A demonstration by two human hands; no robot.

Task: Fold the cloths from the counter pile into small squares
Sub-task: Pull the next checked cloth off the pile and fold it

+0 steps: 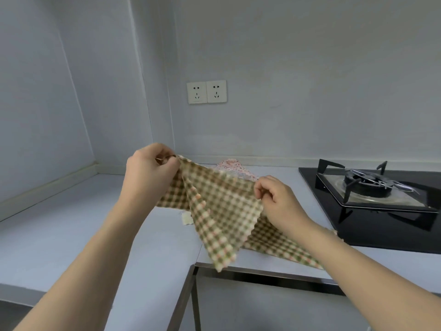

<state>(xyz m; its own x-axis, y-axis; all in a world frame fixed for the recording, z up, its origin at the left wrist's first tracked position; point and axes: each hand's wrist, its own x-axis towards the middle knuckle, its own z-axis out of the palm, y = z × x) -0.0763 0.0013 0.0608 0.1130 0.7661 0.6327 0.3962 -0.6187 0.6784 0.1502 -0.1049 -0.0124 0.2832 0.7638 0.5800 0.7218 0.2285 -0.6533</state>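
The person holds a checked cloth [214, 206] up above the counter [71, 230], one hand at each upper corner. The left hand [149, 170] is raised higher, its fingers curled and its thumb and fingertips pinching the cloth's top left corner. The right hand [276, 199] sits lower and nearer the stove [372, 187], thumb and forefinger nipping the cloth's right corner while the other fingers curl loosely beneath. Between the two hands the top edge slopes down from left to right, and the fabric hangs in a slack diagonal drape, its lowest point dangling just past the counter's front edge. The pattern is a small olive, cream and pink check.

Under the right forearm another cloth of the same check [281, 244] lies spread flat on the counter, close to the black glass of the stove. Behind the held cloth, against the back wall, a floral cloth [235, 169] in white with small red marks lies bunched on the counter, partly hidden. A small pale scrap [187, 219] lies on the counter just beside the hanging fabric.

A double wall socket [206, 91] is fixed to the wall above the counter, and a metal frame [191, 295] supports the counter's inner corner
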